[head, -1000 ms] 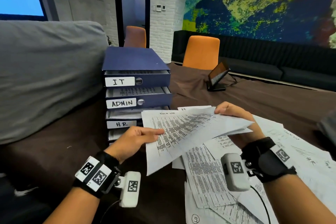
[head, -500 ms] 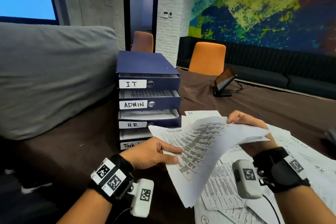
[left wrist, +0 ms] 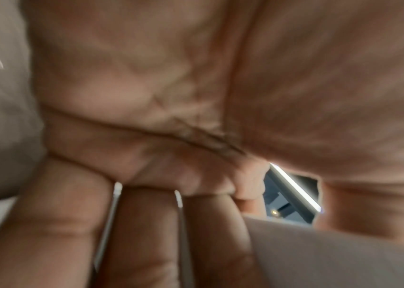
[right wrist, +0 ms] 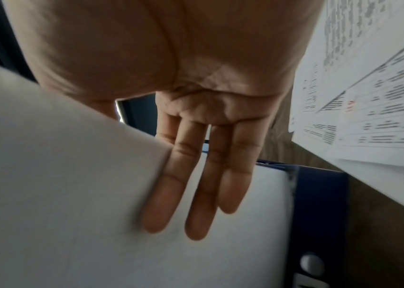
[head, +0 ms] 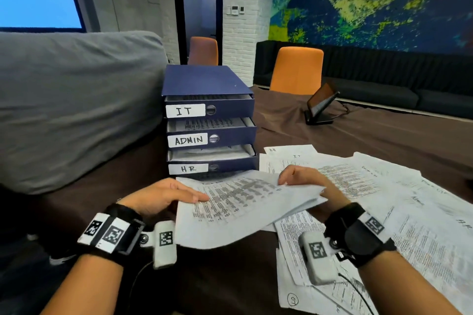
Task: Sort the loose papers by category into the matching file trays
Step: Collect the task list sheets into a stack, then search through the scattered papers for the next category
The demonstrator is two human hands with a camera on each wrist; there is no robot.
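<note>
I see two hands holding one printed sheet [head: 238, 210] up in front of the blue file trays [head: 210, 120]. The left hand [head: 160, 198] pinches the sheet's left edge, thumb on top and fingers [left wrist: 141, 230] curled under it. The right hand [head: 303, 178] holds the far right edge, thumb on top, with its fingers [right wrist: 196, 187] straight and close together, flat under the paper. The trays are stacked, with labels IT, ADMIN and HR. The sheet's far edge is just below the HR tray [head: 212, 161]. More loose papers [head: 399, 202] lie spread on the brown tabletop [head: 371, 140] to the right.
</note>
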